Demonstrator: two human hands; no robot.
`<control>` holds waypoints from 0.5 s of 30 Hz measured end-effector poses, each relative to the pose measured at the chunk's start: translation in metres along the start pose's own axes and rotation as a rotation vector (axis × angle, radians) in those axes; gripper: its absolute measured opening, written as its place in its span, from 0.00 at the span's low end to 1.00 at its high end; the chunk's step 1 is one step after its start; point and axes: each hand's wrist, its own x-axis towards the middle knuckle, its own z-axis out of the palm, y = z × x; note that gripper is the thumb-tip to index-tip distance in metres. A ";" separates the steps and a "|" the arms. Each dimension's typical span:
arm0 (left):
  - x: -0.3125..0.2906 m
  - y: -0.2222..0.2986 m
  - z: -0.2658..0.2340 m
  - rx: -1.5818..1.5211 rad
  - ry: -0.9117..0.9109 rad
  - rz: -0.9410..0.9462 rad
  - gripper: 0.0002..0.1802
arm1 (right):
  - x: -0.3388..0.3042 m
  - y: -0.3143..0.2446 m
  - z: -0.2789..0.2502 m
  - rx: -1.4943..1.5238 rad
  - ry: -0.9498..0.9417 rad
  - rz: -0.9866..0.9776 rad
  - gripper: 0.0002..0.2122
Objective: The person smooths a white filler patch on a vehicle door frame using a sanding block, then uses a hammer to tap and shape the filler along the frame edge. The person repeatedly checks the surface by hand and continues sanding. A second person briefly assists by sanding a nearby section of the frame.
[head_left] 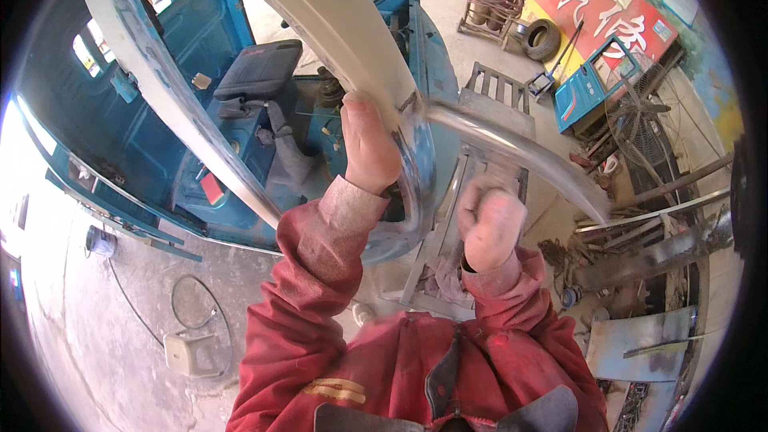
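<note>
Clock directions run from the view's centre. Nearest, at 6 o'clock, is the wearer's red jacket (pixel 392 368). Toward 12, the left hand (pixel 370 148) rests against a pale door frame (pixel 348 24), apparently to steady the wearer; its fingers are hidden, so I cannot tell its grip. Near 4, the right hand (pixel 490 224) is curled narrow and blurred; whether it holds anything, I cannot tell. Just above it, at 3, a curved metal strip (pixel 528 148) reaches out from the frame. The frame borders a blue vehicle cab (pixel 56 76), with a dark seat (pixel 260 72) at 10:30. Farther off: a stool (pixel 190 354) at 8 and a tyre (pixel 542 39) at 1:30, perhaps parked aside to leave working room.
</note>
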 end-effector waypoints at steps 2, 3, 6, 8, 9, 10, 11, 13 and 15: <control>0.001 0.001 0.002 0.071 0.036 0.006 0.47 | -0.001 0.000 0.000 -0.053 0.049 0.081 0.34; 0.002 0.001 0.003 0.083 0.021 -0.022 0.50 | -0.001 0.000 0.000 -0.009 0.025 0.025 0.33; 0.001 0.005 0.005 0.025 -0.098 -0.106 0.54 | -0.002 0.000 0.002 0.197 0.083 -0.152 0.31; 0.000 0.007 0.006 -0.016 -0.091 -0.089 0.50 | -0.003 -0.002 0.002 0.210 0.129 -0.120 0.30; -0.001 0.007 0.006 -0.020 -0.035 -0.049 0.47 | -0.004 -0.003 0.003 0.194 0.071 -0.106 0.30; -0.001 0.006 0.006 -0.023 0.019 -0.009 0.44 | -0.003 -0.005 0.002 -0.213 0.059 -0.018 0.29; -0.001 0.005 0.006 -0.007 0.011 0.002 0.44 | -0.004 -0.007 0.003 -0.182 0.030 -0.024 0.29; -0.001 0.000 0.005 -0.024 -0.011 0.004 0.44 | -0.005 -0.009 0.003 -0.104 0.061 0.064 0.30; 0.001 -0.004 0.003 -0.144 -0.051 -0.043 0.45 | -0.005 -0.011 0.005 0.001 0.072 -0.014 0.30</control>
